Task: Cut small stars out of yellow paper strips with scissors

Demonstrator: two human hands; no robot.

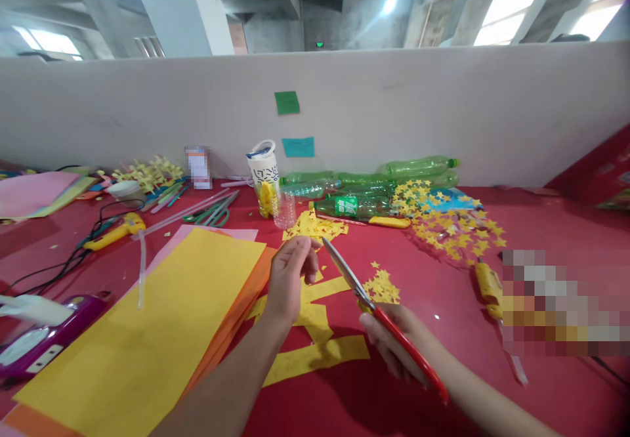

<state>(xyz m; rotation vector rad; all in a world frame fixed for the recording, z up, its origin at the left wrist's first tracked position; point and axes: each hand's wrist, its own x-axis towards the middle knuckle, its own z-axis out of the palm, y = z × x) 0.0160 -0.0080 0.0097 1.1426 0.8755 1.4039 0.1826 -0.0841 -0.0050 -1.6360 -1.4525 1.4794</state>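
Note:
My left hand (295,270) is closed in a pinch near the middle; whatever its fingertips hold is too small to make out. In my right hand (398,345) are red-handled scissors (344,273), their blades pointing up and left towards my left hand. Beneath and between my hands lie yellow paper strips (319,358). Small yellow stars (382,286) form a pile just beyond my right hand. Yellow scraps (315,225) lie past my left fingertips. A stack of yellow sheets (157,332), with orange and pink ones under it, rests beside my left forearm.
Green plastic bottles (361,205) lie along the white partition (344,109). Star garlands (443,220) and a yellow glue gun (489,286) are at right. Another glue gun (118,230), green-handled scissors (216,210) and a purple power strip (54,338) are at left. A white cup (263,168) stands upright.

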